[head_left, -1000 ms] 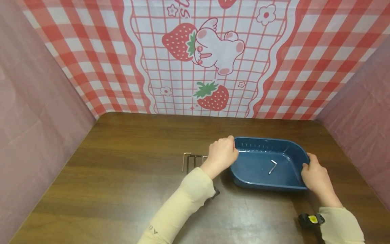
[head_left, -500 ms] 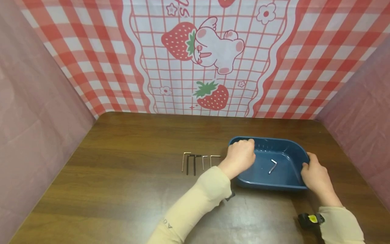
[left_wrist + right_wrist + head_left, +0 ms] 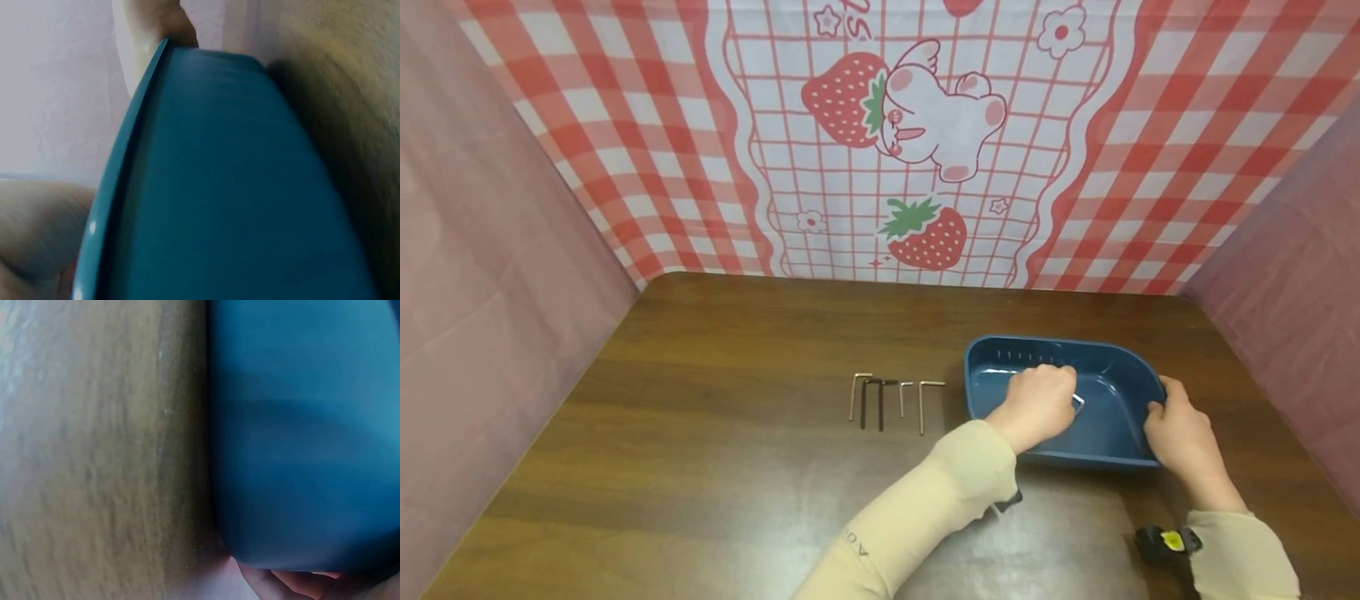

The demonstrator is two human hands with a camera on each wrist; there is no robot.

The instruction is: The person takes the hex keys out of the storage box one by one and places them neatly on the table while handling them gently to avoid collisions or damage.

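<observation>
A blue plastic basin (image 3: pixel 1112 442) stands on the right side of the table. My left hand (image 3: pixel 1037 406) is inside it, reaching over the near rim with the knuckles up. Its fingertips are hidden, so whether they hold anything cannot be told. A silver hex key (image 3: pixel 1078 402) shows partly beside those knuckles, the rest covered by the hand. At the basin's right end my right hand (image 3: pixel 1183 425) grips the rim, thumb on the inner side. In the left wrist view the basin's outer wall (image 3: pixel 225 175) fills the middle, with the left hand (image 3: pixel 40 225) at the left edge.
Several more hex keys lie in a row left of the basin, among them a black one (image 3: pixel 881 408) and a long silver one (image 3: pixel 921 408). The brown wooden table (image 3: pixel 737 358) ends at a red-checked strawberry cloth (image 3: pixel 925 242).
My left hand has moved right, from the basin's left rim into its inside, and now covers part of the hex key there. The right hand and basin have stayed put.
</observation>
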